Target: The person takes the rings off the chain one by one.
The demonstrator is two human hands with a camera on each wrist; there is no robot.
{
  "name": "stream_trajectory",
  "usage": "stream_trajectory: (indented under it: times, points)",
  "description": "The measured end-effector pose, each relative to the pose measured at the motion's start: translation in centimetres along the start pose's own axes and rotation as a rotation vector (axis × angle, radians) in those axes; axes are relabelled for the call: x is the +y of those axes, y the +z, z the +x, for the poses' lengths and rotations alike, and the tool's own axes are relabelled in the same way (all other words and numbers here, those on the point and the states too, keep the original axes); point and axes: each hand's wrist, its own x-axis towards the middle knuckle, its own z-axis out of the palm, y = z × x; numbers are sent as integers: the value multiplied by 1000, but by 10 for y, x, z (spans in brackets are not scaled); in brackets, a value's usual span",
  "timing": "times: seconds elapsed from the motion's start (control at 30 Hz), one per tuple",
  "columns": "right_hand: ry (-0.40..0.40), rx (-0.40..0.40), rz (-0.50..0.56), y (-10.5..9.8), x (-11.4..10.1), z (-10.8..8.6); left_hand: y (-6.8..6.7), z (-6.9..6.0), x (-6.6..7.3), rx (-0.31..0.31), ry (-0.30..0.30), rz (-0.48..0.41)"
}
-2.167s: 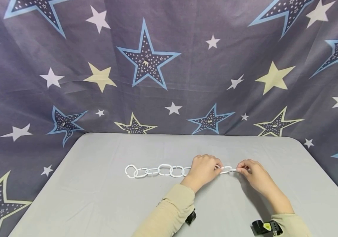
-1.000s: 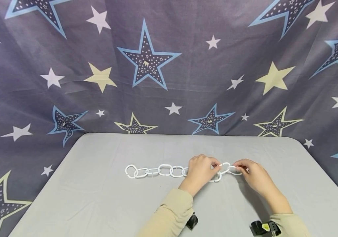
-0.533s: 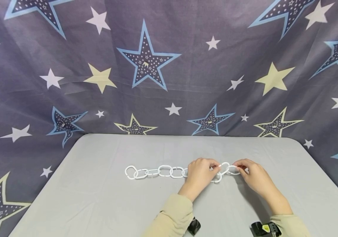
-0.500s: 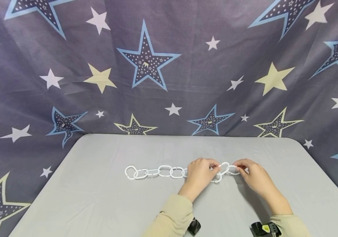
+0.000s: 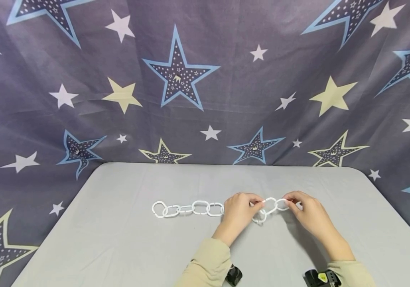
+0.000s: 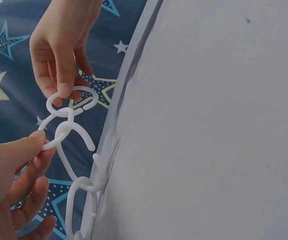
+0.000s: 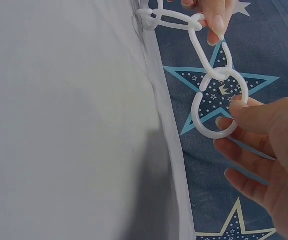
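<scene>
A chain of white open-gapped plastic links (image 5: 200,201) stretches across the table, its left part lying flat. My left hand (image 5: 236,211) pinches a link near the right end between thumb and fingertips. In the left wrist view, that pinched link (image 6: 51,145) passes through its neighbours. My right hand (image 5: 307,209) pinches the end link (image 7: 244,90) between thumb and index finger, its other fingers spread loosely. The end link hooks through the link in my left hand, and its small gap shows in the right wrist view. Part of the chain is hidden behind my left hand.
The table (image 5: 119,239) has a pale grey cover. Behind it hangs a dark cloth (image 5: 226,99) printed with stars. A black wrist strap (image 5: 321,277) sits by the right sleeve, and a dark device (image 5: 233,275) by the left one.
My left hand has shifted a little left and changed its hold to another part of the chain. The links between the hands now show more fully. My right hand has barely moved.
</scene>
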Motion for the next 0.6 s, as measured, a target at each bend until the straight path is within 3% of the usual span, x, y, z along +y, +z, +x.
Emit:
stream_trajectory:
  times: [0.6]
  points:
    - [-26,48,14,2,-5,1,0,-6,-2,-19,-24,-42]
